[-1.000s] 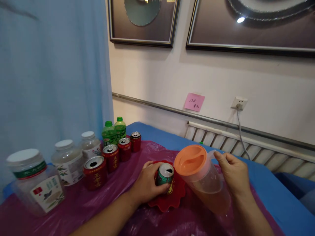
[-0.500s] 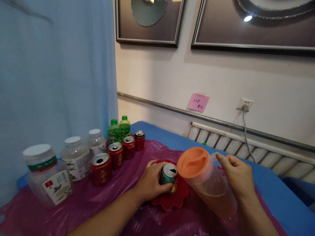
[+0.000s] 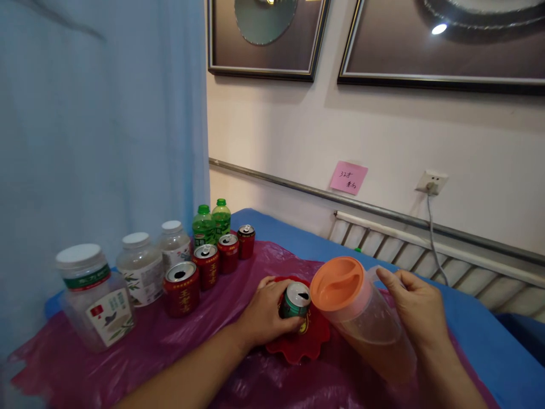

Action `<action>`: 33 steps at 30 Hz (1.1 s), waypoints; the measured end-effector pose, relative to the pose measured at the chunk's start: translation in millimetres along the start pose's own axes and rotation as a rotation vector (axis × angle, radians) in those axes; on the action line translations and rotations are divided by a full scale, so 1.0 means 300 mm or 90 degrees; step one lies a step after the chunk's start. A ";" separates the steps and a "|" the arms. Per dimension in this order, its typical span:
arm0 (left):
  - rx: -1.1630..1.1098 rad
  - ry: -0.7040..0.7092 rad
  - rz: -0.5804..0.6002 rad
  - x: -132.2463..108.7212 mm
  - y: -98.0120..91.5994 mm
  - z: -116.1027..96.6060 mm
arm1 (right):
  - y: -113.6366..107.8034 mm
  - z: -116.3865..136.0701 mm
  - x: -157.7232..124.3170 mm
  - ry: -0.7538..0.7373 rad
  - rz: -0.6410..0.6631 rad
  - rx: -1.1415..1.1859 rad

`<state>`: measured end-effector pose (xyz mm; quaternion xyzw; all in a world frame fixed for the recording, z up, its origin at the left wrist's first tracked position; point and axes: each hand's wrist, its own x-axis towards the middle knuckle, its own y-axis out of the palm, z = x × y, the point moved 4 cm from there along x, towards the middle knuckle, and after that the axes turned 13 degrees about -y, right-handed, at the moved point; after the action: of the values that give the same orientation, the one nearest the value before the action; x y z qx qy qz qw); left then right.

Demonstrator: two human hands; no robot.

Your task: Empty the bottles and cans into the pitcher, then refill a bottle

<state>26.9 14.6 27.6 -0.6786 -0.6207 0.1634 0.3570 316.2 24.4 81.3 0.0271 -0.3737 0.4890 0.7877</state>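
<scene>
My left hand (image 3: pixel 266 313) is wrapped around an opened green can (image 3: pixel 295 300) that stands on a red scalloped plate (image 3: pixel 303 339). My right hand (image 3: pixel 419 309) grips the handle of a clear pitcher (image 3: pixel 366 318) with an orange lid (image 3: pixel 338 282). The pitcher holds an orange-brown liquid and is tilted to the left, its lid edge close beside the can's open top. Both rest over a purple plastic sheet (image 3: pixel 179 341) on a blue-covered table (image 3: pixel 289 236).
Several opened red cans (image 3: pixel 182 288) stand in a row at the left, with two green bottles (image 3: pixel 212 221) behind them. Three white-lidded jars (image 3: pixel 96 295) line the curtain side. A wall rail, a pink note (image 3: pixel 348 177) and a socket (image 3: pixel 431 183) lie beyond.
The view has shifted, so everything sits further right in the picture. The pitcher leans a little closer to the can. Both hands keep their grips.
</scene>
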 end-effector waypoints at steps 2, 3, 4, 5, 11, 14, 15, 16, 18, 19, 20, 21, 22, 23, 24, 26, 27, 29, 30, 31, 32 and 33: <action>-0.008 -0.002 0.009 0.000 0.000 -0.001 | 0.000 0.000 -0.002 0.015 0.005 0.003; -0.011 -0.004 0.012 0.001 -0.001 -0.002 | 0.000 0.000 -0.003 0.020 0.008 0.003; -0.012 -0.006 0.015 0.000 -0.001 -0.003 | 0.000 0.000 -0.003 0.025 0.009 0.002; -0.014 -0.008 0.017 0.000 -0.001 -0.004 | 0.000 0.000 -0.004 0.027 0.011 0.001; -0.022 -0.008 0.022 -0.005 -0.002 -0.010 | 0.004 0.007 -0.007 0.029 0.014 -0.008; -0.030 -0.011 0.029 -0.002 0.001 -0.007 | 0.004 0.008 -0.007 0.034 0.015 -0.012; -0.032 -0.013 0.033 -0.001 0.003 -0.005 | 0.004 0.008 -0.007 0.035 0.019 -0.015; -0.035 -0.015 0.035 0.001 0.004 -0.004 | 0.004 0.007 -0.007 0.037 0.023 -0.019; -0.039 -0.017 0.036 0.002 0.005 -0.001 | 0.003 0.004 -0.007 0.039 0.031 -0.027; -0.040 -0.018 0.035 0.002 0.005 -0.001 | 0.002 0.003 -0.007 0.040 0.031 -0.028; -0.041 -0.019 0.034 0.002 0.006 -0.001 | 0.002 0.001 -0.007 0.040 0.030 -0.027; -0.041 -0.020 0.034 0.002 0.006 -0.001 | 0.002 0.000 -0.008 0.041 0.029 -0.024; -0.041 -0.020 0.035 0.001 0.007 -0.001 | 0.003 -0.001 -0.008 0.041 0.029 -0.019; -0.041 -0.020 0.036 0.001 0.007 0.000 | 0.004 -0.001 -0.008 0.041 0.028 -0.015; -0.042 -0.021 0.036 0.001 0.008 0.000 | 0.005 0.000 -0.009 0.040 0.028 -0.012; -0.043 -0.021 0.037 0.002 0.009 0.003 | 0.007 0.004 -0.009 0.037 0.029 -0.014; -0.043 -0.022 0.037 0.003 0.009 0.005 | 0.007 0.006 -0.009 0.036 0.029 -0.017; -0.043 -0.022 0.034 0.004 0.008 0.008 | 0.007 0.009 -0.010 0.038 0.029 -0.020; -0.043 -0.021 0.032 0.004 0.007 0.008 | 0.007 0.010 -0.010 0.041 0.030 -0.021; -0.044 -0.019 0.032 0.003 0.007 0.008 | 0.007 0.009 -0.010 0.044 0.030 -0.022; -0.046 -0.019 0.031 0.003 0.006 0.007 | 0.006 0.009 -0.011 0.047 0.030 -0.023; -0.047 -0.018 0.032 0.003 0.006 0.006 | 0.006 0.008 -0.011 0.048 0.030 -0.024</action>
<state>27.0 15.9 25.3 -0.7043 -0.6141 0.1592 0.3185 312.8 21.8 80.5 -0.0155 -0.3533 0.5011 0.7898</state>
